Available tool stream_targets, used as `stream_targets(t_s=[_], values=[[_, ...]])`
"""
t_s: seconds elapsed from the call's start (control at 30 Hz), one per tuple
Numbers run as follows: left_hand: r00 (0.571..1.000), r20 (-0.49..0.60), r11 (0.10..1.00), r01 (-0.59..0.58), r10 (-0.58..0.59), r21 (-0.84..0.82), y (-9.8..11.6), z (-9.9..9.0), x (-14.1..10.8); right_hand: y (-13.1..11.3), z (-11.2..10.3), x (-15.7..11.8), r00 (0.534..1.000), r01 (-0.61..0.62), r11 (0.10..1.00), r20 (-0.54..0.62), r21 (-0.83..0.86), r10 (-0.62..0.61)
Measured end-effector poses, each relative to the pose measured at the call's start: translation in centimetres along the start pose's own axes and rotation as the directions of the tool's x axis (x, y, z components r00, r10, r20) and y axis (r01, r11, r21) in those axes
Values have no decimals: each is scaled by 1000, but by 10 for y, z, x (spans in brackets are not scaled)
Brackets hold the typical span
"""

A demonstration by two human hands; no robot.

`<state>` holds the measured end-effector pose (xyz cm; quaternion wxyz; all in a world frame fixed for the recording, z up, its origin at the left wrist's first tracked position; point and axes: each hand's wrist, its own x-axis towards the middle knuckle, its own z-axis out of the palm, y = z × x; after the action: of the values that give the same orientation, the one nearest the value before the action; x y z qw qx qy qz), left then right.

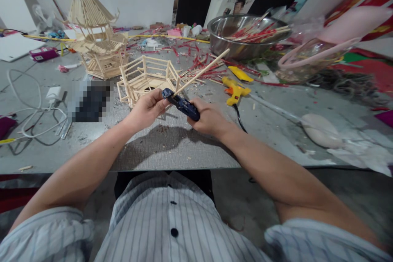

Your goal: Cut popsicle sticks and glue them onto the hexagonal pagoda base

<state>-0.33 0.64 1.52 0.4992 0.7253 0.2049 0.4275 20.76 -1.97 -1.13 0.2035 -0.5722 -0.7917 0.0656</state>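
My right hand (208, 115) is wrapped round the handles of a dark blue hand cutter (186, 107). At the cutter's head, my left hand (147, 108) is closed, its fingertips pinching the lower end of a thin wooden stick (204, 70). The stick slants up to the right past the jaws; its lowest end is hidden by the fingers and tool. Just behind my left hand stands a small railed frame of wooden sticks (149, 71). Farther back at the left rises a pagoda model (98, 45) made of similar sticks, with a pointed roof.
Right of my hands lies a yellow glue gun (235, 91) with a black cord. A steel bowl (222, 45) holds red and pale sticks. Red scraps (196, 59) litter the table behind. At the left are a white charger (54, 95) with cables and a blurred dark object (91, 101).
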Motion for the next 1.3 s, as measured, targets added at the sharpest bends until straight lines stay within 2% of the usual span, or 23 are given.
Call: stream_targets(t_s=[0.17,0.27,0.33,0.43,0.5,0.6,0.7,0.83,0.97,1.13,1.3], values=[[995,-69,992,-60,67,108,-7,0,-1,-5,-4,-1,998,-46,998,40,-33,47],[979,-147,958,-99,142,271,-13,-1,-3,-5,-3,2,997,-61,998,42,-17,62],[963,-183,908,-108,197,406,-14,-1,-5,-3,0,4,999,-41,999,34,10,40],[959,-158,850,-122,233,513,-10,-1,-7,2,6,6,1000,25,999,1,39,-25],[964,-141,861,-130,226,491,-5,0,-7,6,8,7,998,57,997,-18,51,-56],[976,-126,920,-118,177,374,3,3,-6,9,8,7,996,83,995,-28,63,-82],[994,-69,976,-69,85,207,7,3,-5,10,7,7,993,112,992,-38,60,-110],[1000,14,999,20,-20,46,6,1,-4,10,5,6,991,127,990,-55,55,-124],[994,43,994,105,-105,15,6,-3,-4,8,1,4,991,136,989,-27,56,-135],[972,72,975,224,-223,-7,5,-7,-5,4,-2,2,996,86,996,30,31,-87],[964,96,963,256,-248,-86,3,-9,-5,2,-3,1,997,49,998,63,32,-51]])
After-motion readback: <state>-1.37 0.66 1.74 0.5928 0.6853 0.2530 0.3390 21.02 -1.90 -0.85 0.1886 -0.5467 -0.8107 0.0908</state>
